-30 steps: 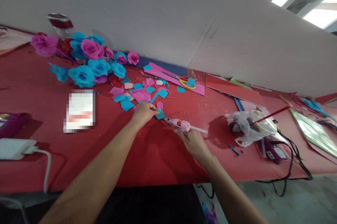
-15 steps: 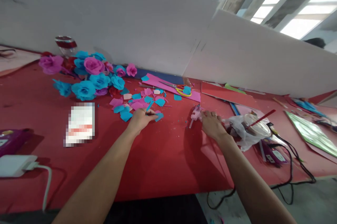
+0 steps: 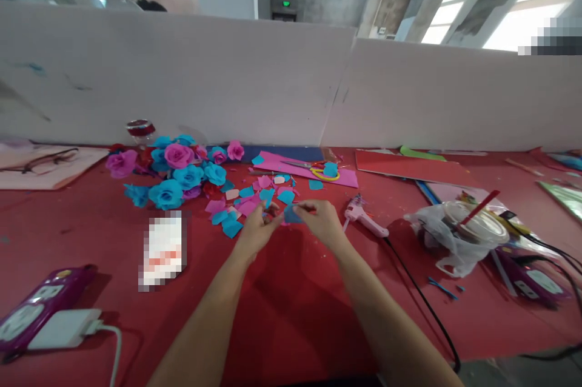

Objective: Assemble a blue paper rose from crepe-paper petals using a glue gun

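Observation:
My left hand (image 3: 258,229) is closed, its fingertips at the left edge of a small blue paper petal (image 3: 291,213). My right hand (image 3: 324,223) pinches the same petal from the right. A blue paper piece (image 3: 267,195) shows just above my left fingers; whether it is held or lies behind them I cannot tell. Beyond my hands are scattered pink and blue paper petals (image 3: 231,226). To the right of my right hand, a pink hot glue gun (image 3: 367,221) lies on the red table (image 3: 291,308), its black cord trailing toward the front edge.
Blue, pink and red paper roses (image 3: 167,194) lie at the back left, near a red-lidded jar (image 3: 140,128). Yellow-handled scissors (image 3: 325,174) rest on pink paper. A plastic-bagged cup (image 3: 475,223) stands right, beside a purple power strip (image 3: 534,278); a white charger (image 3: 63,329) is at left.
My right hand has left the glue gun and moved left to the petal by my left hand. The glue gun now lies free. The camera view has shifted and levelled.

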Demonstrator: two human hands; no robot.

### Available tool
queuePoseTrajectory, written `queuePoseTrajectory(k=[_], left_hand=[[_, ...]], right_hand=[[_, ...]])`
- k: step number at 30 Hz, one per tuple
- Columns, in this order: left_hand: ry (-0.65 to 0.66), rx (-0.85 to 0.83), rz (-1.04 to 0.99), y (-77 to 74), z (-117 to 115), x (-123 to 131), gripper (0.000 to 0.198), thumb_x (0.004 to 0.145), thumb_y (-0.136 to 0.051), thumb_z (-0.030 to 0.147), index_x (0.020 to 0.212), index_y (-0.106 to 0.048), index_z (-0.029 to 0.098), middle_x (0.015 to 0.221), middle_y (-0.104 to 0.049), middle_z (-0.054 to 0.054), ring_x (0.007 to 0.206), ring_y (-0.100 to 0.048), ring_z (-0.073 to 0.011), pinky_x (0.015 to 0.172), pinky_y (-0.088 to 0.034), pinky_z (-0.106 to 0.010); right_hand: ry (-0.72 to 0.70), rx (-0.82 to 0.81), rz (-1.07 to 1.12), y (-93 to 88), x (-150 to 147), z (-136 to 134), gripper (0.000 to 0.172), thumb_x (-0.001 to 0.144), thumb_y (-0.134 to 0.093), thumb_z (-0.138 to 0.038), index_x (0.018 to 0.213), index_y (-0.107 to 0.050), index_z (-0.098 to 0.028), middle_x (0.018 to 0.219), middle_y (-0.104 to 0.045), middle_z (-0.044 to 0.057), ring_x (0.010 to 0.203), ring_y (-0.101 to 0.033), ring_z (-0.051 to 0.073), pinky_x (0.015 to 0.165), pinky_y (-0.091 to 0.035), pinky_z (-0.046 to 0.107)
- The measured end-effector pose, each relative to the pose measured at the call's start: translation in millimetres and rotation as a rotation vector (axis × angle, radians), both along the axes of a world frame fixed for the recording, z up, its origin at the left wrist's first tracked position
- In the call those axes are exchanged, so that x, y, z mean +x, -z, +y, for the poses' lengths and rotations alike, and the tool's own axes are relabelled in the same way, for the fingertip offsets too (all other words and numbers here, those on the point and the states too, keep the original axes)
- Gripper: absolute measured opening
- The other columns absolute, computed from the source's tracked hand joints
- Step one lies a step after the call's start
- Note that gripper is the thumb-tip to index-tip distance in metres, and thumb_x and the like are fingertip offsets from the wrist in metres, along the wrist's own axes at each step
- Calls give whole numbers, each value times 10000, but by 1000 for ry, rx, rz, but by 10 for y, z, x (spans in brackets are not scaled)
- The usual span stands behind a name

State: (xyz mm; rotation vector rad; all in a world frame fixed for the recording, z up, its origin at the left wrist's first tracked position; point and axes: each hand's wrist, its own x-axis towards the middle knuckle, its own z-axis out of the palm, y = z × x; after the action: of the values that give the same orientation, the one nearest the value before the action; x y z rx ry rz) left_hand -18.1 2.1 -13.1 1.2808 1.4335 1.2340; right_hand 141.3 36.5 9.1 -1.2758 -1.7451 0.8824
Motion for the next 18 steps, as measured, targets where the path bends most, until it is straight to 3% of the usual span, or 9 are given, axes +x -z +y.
queuePoseTrajectory(k=[4,7,12,18], left_hand=[[-29,95,-83,14,-39,84,265,872,-423,444,873,-551,212,789,-553,4,645,-458,-109,625,-397,-232],[9,94,-106,11,-72,155,269,874,-435,435,817,-563,205,711,-524,6,623,-441,-116,625,-393,-240],[94,56,-200,-24,-96,261,289,826,-515,453,753,-582,181,723,-597,-26,656,-526,-132,652,-433,-257],[80,25,-222,12,-92,296,273,809,-548,436,754,-631,181,738,-647,-24,654,-540,-127,680,-438,-253]], right_hand=[[167,-257,558,23,46,3,273,659,-698,-404,784,-753,-168,672,-704,15,602,-589,129,596,-428,248],[215,-364,750,34,89,-11,295,554,-775,-401,723,-745,-160,645,-688,33,571,-574,122,549,-423,237],[236,-398,843,42,121,-50,301,512,-805,-388,688,-730,-156,619,-669,34,537,-555,114,524,-444,234],[180,-367,811,31,20,-133,252,584,-763,-379,717,-739,-166,619,-662,2,519,-520,88,559,-454,235]])
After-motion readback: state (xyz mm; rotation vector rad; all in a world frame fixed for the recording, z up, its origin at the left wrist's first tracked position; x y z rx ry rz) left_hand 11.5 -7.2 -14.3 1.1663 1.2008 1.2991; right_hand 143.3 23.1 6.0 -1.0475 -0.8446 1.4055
